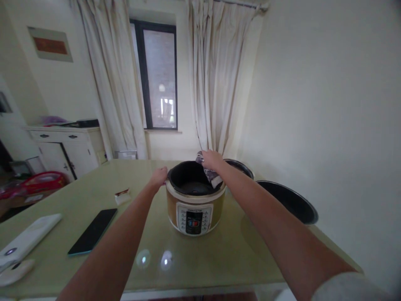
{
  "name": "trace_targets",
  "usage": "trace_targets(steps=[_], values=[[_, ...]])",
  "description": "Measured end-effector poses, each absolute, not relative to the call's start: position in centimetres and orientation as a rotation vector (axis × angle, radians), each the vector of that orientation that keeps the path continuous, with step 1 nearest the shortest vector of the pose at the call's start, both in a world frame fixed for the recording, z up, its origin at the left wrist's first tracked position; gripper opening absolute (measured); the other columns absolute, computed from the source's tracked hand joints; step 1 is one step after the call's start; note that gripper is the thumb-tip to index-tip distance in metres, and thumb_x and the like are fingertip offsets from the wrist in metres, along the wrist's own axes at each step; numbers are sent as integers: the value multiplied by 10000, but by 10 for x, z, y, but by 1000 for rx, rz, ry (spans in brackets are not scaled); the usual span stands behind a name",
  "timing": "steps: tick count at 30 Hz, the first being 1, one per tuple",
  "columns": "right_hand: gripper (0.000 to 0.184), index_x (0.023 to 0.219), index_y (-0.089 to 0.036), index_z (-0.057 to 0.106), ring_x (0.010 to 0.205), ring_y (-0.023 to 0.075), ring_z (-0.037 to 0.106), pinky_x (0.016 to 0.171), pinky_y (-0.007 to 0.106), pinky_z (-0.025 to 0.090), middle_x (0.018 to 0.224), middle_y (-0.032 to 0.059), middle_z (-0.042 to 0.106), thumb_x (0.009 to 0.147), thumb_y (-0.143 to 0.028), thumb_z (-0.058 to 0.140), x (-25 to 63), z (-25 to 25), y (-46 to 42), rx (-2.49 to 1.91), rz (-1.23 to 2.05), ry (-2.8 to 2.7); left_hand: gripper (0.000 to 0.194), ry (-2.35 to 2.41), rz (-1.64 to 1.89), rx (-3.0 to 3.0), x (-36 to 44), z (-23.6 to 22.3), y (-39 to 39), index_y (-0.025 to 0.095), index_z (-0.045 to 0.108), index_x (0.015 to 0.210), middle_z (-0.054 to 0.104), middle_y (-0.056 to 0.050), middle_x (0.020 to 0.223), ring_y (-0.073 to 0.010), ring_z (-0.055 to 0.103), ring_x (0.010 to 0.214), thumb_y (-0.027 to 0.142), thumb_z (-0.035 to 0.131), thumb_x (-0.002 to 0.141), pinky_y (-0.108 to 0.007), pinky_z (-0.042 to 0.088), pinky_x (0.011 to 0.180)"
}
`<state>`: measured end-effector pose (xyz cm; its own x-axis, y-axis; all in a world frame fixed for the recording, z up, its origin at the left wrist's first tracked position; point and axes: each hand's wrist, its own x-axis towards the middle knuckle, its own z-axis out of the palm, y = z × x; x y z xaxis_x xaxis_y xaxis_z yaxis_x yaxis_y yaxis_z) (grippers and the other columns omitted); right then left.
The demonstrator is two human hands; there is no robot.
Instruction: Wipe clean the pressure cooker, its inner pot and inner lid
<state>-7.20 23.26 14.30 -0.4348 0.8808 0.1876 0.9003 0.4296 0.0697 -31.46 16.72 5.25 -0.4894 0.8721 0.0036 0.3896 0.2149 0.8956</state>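
Observation:
An electric pressure cooker (216,213) without its lid stands upright on the table, its button panel facing me and its dark inside showing. My left hand (159,176) is closed on the left side of the cooker's rim, its fingertips partly hidden. My right hand (213,160) grips a bunched grey-and-white cloth (215,179) at the far right part of the rim, and the cloth hangs over the rim into the cooker. Behind my right arm lie a dark round pot or lid (241,166) and a wide black bowl-like pot (288,202), both partly covered by the arm.
On the greenish table top (188,259), left of my left arm, lie a dark phone or tablet (93,232), a white flat device (31,238), a rounded white object (15,271) and a small white packet (123,196). A wall rises close along the right side; curtains (216,75) hang behind.

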Motion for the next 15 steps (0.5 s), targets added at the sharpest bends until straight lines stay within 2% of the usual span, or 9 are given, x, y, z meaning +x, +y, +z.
trace_targets(steps=[5,8,10,13,15], values=[[521,1485,-226,501,1201,360,675,975,453,541,1437,200,567,978,-298,596,-106,126,242,-1270,-353,-2611,323,2006,1190,1231,-320,47,175,176,628,798,684,-59,793,-190,681,751,283,417,1018,-253,548,574],[566,1507,-244,462,1143,340,693,970,449,543,1450,182,536,964,-310,608,-124,119,240,-1129,-240,-2650,332,2026,1162,1259,-323,44,178,174,656,854,702,-58,821,-190,695,767,293,412,1045,-240,543,574],[583,1506,-240,457,1112,318,701,971,432,543,1429,167,551,954,-331,621,-135,115,233,-1048,-83,-2657,343,2033,1141,1269,-324,44,179,163,687,926,724,-71,901,-206,714,824,324,421,1070,-262,569,612],[585,1435,-201,519,1117,289,691,986,390,535,1316,126,648,892,-327,699,-144,109,218,-910,238,-2643,309,2029,1111,1287,-325,46,176,153,695,1197,716,-94,1186,-245,714,1021,401,584,1051,-391,630,825],[557,1359,-192,586,1135,262,681,999,348,526,1235,75,713,835,-287,749,-141,108,208,-810,521,-2636,366,2030,1121,1311,-324,50,173,164,670,1283,688,-103,1281,-242,695,1090,407,679,1009,-437,618,919]])
